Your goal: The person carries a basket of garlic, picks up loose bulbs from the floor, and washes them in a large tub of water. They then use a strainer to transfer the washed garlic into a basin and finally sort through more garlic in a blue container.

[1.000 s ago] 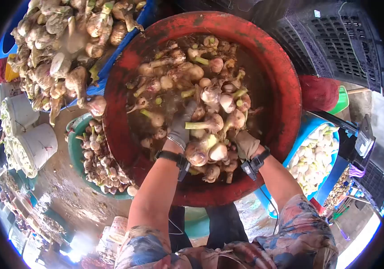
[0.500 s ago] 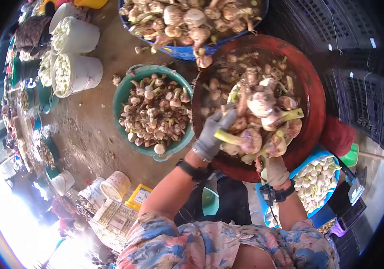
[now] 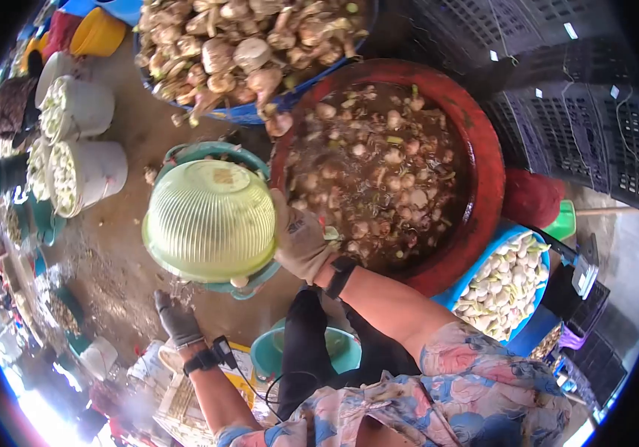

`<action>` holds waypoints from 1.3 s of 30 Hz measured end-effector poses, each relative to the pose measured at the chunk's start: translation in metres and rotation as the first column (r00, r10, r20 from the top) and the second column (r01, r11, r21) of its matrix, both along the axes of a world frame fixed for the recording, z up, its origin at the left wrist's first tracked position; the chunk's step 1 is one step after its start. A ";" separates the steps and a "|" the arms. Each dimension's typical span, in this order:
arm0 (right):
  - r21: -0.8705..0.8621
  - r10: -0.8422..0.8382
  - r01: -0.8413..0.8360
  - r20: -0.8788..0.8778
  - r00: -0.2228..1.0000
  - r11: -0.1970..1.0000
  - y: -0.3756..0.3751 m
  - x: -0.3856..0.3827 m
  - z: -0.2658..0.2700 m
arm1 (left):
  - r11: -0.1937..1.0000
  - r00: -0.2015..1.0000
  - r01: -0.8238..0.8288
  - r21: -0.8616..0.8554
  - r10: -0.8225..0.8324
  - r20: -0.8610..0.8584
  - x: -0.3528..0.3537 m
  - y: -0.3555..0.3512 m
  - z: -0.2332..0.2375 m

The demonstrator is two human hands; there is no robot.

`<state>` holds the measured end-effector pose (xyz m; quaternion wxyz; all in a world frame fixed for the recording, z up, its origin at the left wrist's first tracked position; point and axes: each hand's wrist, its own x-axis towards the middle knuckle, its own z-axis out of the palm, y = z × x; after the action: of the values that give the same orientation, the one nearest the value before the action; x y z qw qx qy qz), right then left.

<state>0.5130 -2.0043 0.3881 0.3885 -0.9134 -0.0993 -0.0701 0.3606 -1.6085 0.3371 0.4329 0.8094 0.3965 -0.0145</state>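
Grasping a ribbed yellow-green basket (image 3: 211, 223), the gloved right hand (image 3: 301, 235) is closed on its right side, with some fingers hidden behind the wall. The basket is tilted, its base uppermost and its mouth facing downward, above the green tub (image 3: 258, 159), most of whose contents it conceals. A single pale bulb (image 3: 239, 281) shows at the lower edge of that tub, just below the basket's rim. The left hand (image 3: 178, 320), in a grey glove, is released and empty; its fingers extend over the wet floor (image 3: 118, 261), apart from the basket and below its rim. Each wrist bears a dark band.

Just to the right of the basket stands the red tub (image 3: 485, 156), the right forearm crossing near its lower left edge. Many bulbs (image 3: 401, 179) lie in brown water within it. Beyond its upper left edge, the blue tub (image 3: 260, 108) is heaped with larger bulbs, some overhanging the rim. Beside the red tub's lower right edge, the light-blue tub (image 3: 522, 326) holds whitish bulbs (image 3: 505, 283). Dark perforated crates (image 3: 580, 97) stand at upper right, and white buckets (image 3: 99, 171) at left.
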 end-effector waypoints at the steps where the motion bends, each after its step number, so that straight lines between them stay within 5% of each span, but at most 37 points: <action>1: 0.142 -0.009 0.014 -0.031 0.999 0.990 -0.011 0.006 0.010 | 0.793 0.857 -0.490 -0.362 0.514 -0.033 0.074 -0.107 0.092; 2: 0.283 -0.018 0.034 -0.059 0.998 0.959 -0.024 0.010 0.016 | 0.845 0.867 -0.460 -0.274 0.493 0.067 0.095 -0.148 0.110; 4: 0.240 -0.218 0.255 -0.172 0.961 0.937 -0.066 0.005 0.024 | 0.896 0.976 -0.018 -0.444 0.111 0.185 0.128 -0.201 0.131; 6: -0.149 -0.256 0.225 -0.238 0.937 0.963 -0.148 0.005 0.024 | 0.824 0.965 0.256 -0.504 -0.193 0.174 0.165 -0.275 0.134; 7: -0.152 -0.444 0.422 -0.433 0.785 0.894 -0.187 0.004 0.017 | 0.649 0.954 0.297 -0.700 -0.229 0.193 0.182 -0.318 0.137; 8: -0.174 -0.611 0.668 -0.614 0.501 0.723 -0.229 0.001 0.000 | 0.608 0.877 0.430 -0.668 -0.458 0.147 0.199 -0.350 0.121; 9: -0.351 -0.738 0.669 -0.485 0.469 0.655 -0.261 0.000 -0.004 | 0.494 0.865 0.426 -0.758 -0.466 0.183 0.215 -0.382 0.103; 11: -0.582 -0.849 0.623 -0.289 0.442 0.522 -0.339 -0.013 -0.041 | 0.570 0.765 0.632 -0.525 -0.565 0.308 0.249 -0.422 -0.012; 12: -0.646 -0.859 0.584 -0.249 0.447 0.491 -0.369 -0.022 -0.074 | 0.685 0.777 0.593 -0.423 -0.625 0.076 0.271 -0.435 -0.033; 13: -0.799 -0.847 0.350 -0.341 0.408 0.489 -0.365 -0.022 -0.083 | 0.561 0.785 0.530 -0.637 -0.608 0.118 0.294 -0.428 -0.148; 14: -0.752 -0.814 0.361 -0.389 0.432 0.551 -0.352 -0.022 -0.095 | 0.715 0.725 0.672 -0.191 -0.688 -0.025 0.307 -0.444 -0.139; 15: -0.750 -0.760 0.272 -0.437 0.480 0.603 -0.350 -0.024 -0.117 | 0.689 0.705 0.698 -0.194 -0.708 0.022 0.319 -0.436 -0.220; 16: -0.746 -0.794 0.318 -0.446 0.413 0.585 -0.353 -0.026 -0.151 | 0.668 0.650 0.733 -0.129 -0.743 -0.161 0.315 -0.446 -0.175; 17: -0.651 -0.781 0.431 -0.508 0.365 0.625 -0.353 -0.033 -0.187 | 0.656 0.650 0.745 -0.115 -0.754 -0.090 0.320 -0.449 -0.191; 19: -0.536 -0.754 0.548 -0.573 0.323 0.642 -0.354 -0.037 -0.232 | 0.713 0.767 0.618 -0.330 -0.640 0.053 0.320 -0.457 -0.201; 20: -0.499 -0.505 0.164 -0.692 0.515 0.851 -0.357 -0.035 -0.244 | 0.709 0.760 0.627 -0.324 -0.647 0.055 0.319 -0.461 -0.191; 21: -0.397 -0.192 -0.259 -0.797 0.572 0.880 -0.355 -0.039 -0.255 | 0.592 0.693 0.557 -0.583 -0.718 -0.068 0.315 -0.463 -0.170; 22: -0.414 -0.127 -0.180 -0.612 0.781 0.892 -0.349 -0.049 -0.274 | 0.454 0.590 0.408 -0.792 -0.793 -0.152 0.312 -0.470 -0.154; 25: -0.462 0.030 -0.270 -0.464 0.885 0.845 -0.338 -0.039 -0.258 | 0.470 0.425 0.313 -0.825 -0.846 -0.321 0.307 -0.495 -0.135; 26: -0.256 -0.205 0.055 -0.612 0.764 0.965 -0.342 -0.025 -0.217 | 0.466 0.425 0.321 -0.824 -0.849 -0.315 0.302 -0.499 -0.132; 27: -0.096 -0.331 0.419 -0.777 0.535 0.903 -0.342 -0.019 -0.188 | 0.510 0.460 0.449 -0.734 -0.836 -0.300 0.293 -0.500 -0.134; 30: 0.056 -0.207 0.464 -0.842 0.497 0.884 -0.321 -0.036 -0.155 | 0.560 0.582 0.574 -0.597 -0.792 -0.183 0.272 -0.488 -0.142; 32: 0.203 -0.067 0.498 -0.879 0.472 0.843 -0.300 -0.053 -0.126 | 0.436 0.665 0.620 -0.653 -0.733 0.142 0.261 -0.485 -0.111; 33: 0.280 0.015 0.509 -0.887 0.462 0.814 -0.287 -0.059 -0.112 | 0.453 0.672 0.516 -0.727 -0.740 0.016 0.261 -0.486 -0.068; 34: 0.360 0.117 0.511 -0.887 0.446 0.780 -0.270 -0.063 -0.099 | 0.319 0.690 0.592 -0.740 -0.675 0.260 0.237 -0.476 -0.118; 37: 0.417 0.250 0.742 -0.909 0.334 0.525 -0.255 -0.090 -0.069 | 0.472 0.780 0.351 -0.809 -0.625 -0.026 0.234 -0.484 -0.027; 39: 0.415 0.212 0.712 -0.908 0.361 0.567 -0.236 -0.097 -0.041 | 0.458 0.809 0.476 -0.751 -0.563 0.170 0.217 -0.480 -0.023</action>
<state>0.4160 -2.2399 0.3475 0.7072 -0.5310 0.3309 0.3292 0.5776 -2.0886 0.3143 0.6858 0.6271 0.1074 -0.3534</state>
